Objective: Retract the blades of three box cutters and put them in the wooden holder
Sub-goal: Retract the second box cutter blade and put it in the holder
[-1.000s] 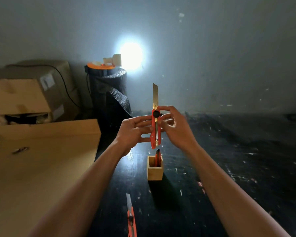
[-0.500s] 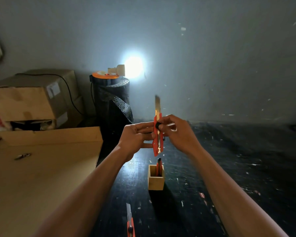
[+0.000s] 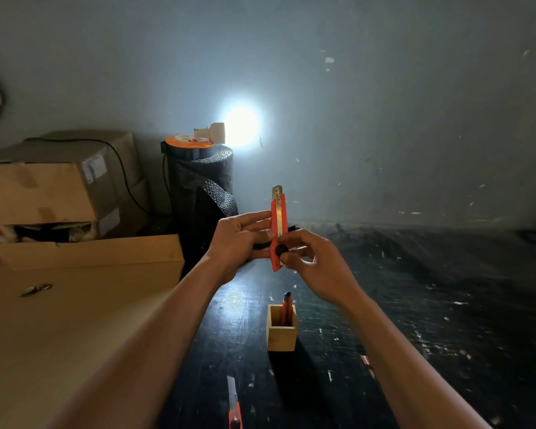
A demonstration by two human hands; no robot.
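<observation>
Your 2 arms come into the head view from the bottom edge, both bare from as far up as the picture shows down to the wrists: no sleeve, cuff, glove, watch, strap or bracelet can be seen on either. Your left hand [image 3: 241, 240] is bare too, with no ring visible on the fingers that show. Your right hand [image 3: 317, 265] is likewise uncovered and unadorned as far as the dim light lets you tell. Both forearms look slim and long, widening toward the lower corners through the wide-angle lens. Nothing else of your body or clothing appears.
</observation>
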